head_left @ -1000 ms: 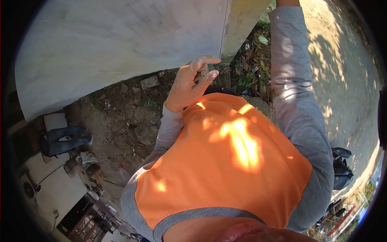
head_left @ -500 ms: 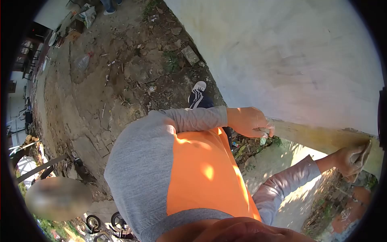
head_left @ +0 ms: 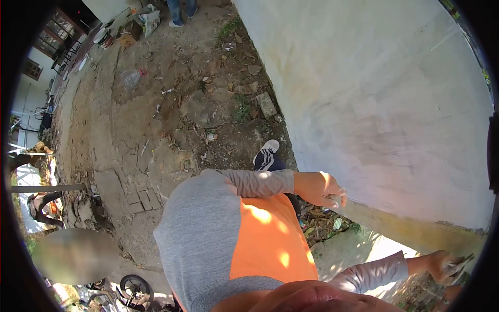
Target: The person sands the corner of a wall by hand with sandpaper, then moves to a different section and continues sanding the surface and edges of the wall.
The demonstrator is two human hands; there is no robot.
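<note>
My left hand (head_left: 318, 189) is held in front of my orange and grey shirt (head_left: 270, 242), beside the lower edge of the pale wall (head_left: 384, 119). Its fingers are curled together with whitish matter at the tips; what they grip is too small to make out. Farther right, my right hand (head_left: 442, 266) is closed around a thin flat scraper (head_left: 461, 264) near the yellowish band (head_left: 410, 223) along the wall's bottom. Part of this tool is hidden by the fingers and the dark image border.
My striped shoe (head_left: 267, 153) stands on rough ground by the wall. A loose block (head_left: 266, 104) and litter lie ahead. Another person's legs (head_left: 181, 10) are at the top, near a bucket (head_left: 102, 38), box (head_left: 128, 34) and sack (head_left: 149, 21). A motorbike wheel (head_left: 135, 290) is lower left.
The view has shifted, so the wall, ground and both hands appear lower. My right hand still grips the scraper, now near the lower right edge. My left hand stays curled.
</note>
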